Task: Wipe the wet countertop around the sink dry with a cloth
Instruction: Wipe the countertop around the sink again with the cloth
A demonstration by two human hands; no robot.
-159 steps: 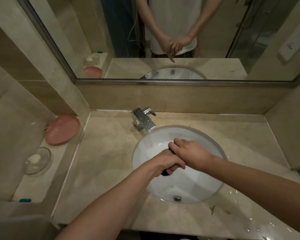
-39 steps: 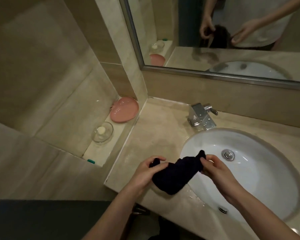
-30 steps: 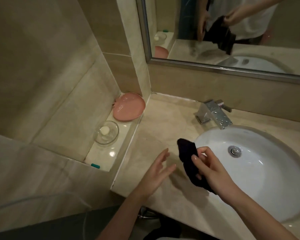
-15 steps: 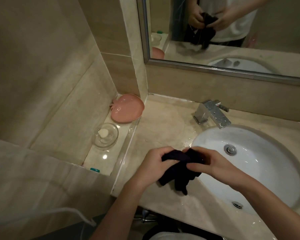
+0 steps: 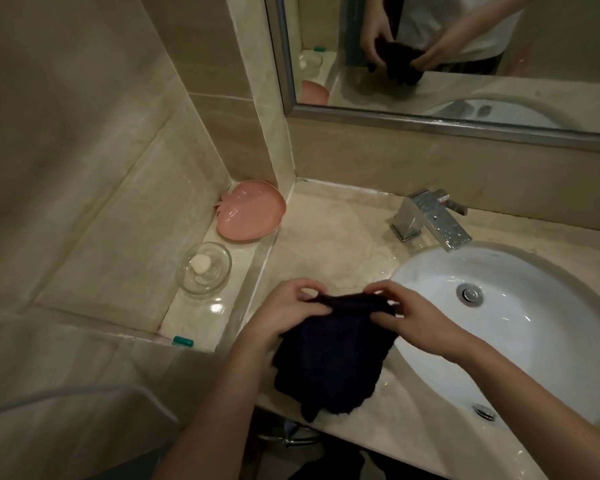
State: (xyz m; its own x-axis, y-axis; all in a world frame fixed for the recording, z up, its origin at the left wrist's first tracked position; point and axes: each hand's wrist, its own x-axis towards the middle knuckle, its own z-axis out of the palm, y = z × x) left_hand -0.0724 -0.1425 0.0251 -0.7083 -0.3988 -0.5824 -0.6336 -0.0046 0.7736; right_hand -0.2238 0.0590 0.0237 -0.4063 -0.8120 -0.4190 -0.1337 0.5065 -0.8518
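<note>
A dark cloth [image 5: 333, 355] hangs spread out above the front left part of the beige stone countertop [image 5: 329, 244]. My left hand [image 5: 288, 313] pinches its top left edge and my right hand [image 5: 413, 317] pinches its top right edge. The cloth's lower part droops over the counter's front edge, just left of the white oval sink [image 5: 520, 327]. Water drops glisten on the counter between the chrome faucet [image 5: 430, 220] and the sink rim, and along the front edge.
A lower ledge at the left holds a pink dish [image 5: 250, 213], a glass dish with soap [image 5: 203, 268] and a small teal item [image 5: 182, 341]. A framed mirror [image 5: 465, 57] runs along the back wall. Tiled walls close the left side.
The cloth was bunched between both hands half a second ago; now it is pulled open and hangs flat, with my hands farther apart on its top edge.
</note>
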